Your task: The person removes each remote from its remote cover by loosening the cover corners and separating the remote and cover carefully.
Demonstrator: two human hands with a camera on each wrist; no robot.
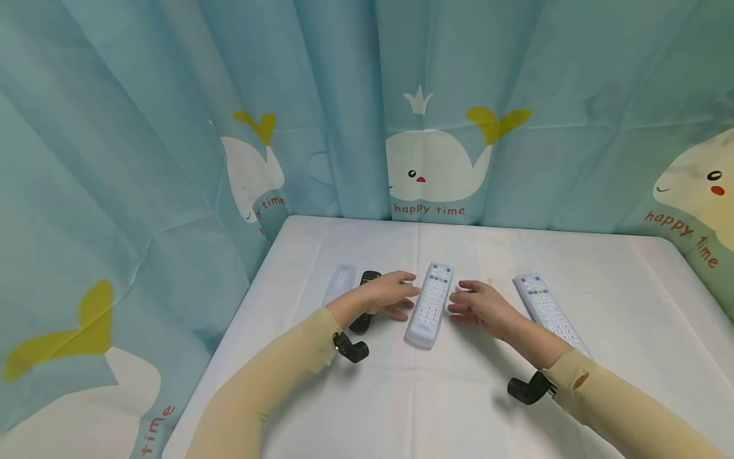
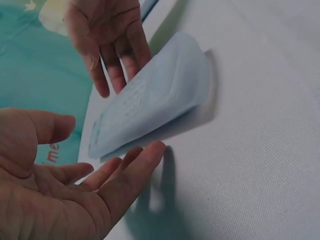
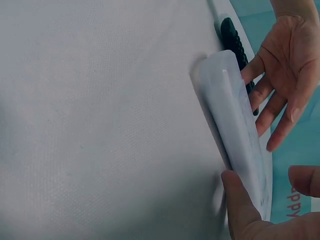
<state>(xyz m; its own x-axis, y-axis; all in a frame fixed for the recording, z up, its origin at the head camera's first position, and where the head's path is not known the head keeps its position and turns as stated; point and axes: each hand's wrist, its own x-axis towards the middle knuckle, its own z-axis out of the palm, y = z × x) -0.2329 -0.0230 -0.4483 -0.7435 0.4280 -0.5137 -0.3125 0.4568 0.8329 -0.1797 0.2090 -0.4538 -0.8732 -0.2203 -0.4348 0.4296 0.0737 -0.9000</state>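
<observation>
Between the two hands lies a white remote control point(image 1: 431, 305) with a pale, translucent cover over it, flat on the white table. At its left side is my left hand point(image 1: 388, 294), fingers spread and relaxed. My right hand point(image 1: 483, 307) faces it from the right, its fingers loosely extended. In the left wrist view, the left fingertips point(image 2: 156, 149) are close beside the covered remote's long edge. The right wrist view has a right fingertip point(image 3: 230, 180) right at the remote's near side. Neither hand grips anything.
A black remote control point(image 1: 361, 324) lies partly hidden under the left wrist, beside a translucent empty cover point(image 1: 341, 280). Another white remote point(image 1: 547, 309) rests to the right, partly behind the right forearm. Blue curtains point(image 1: 344, 95) with whale prints surround the table point(image 1: 459, 408).
</observation>
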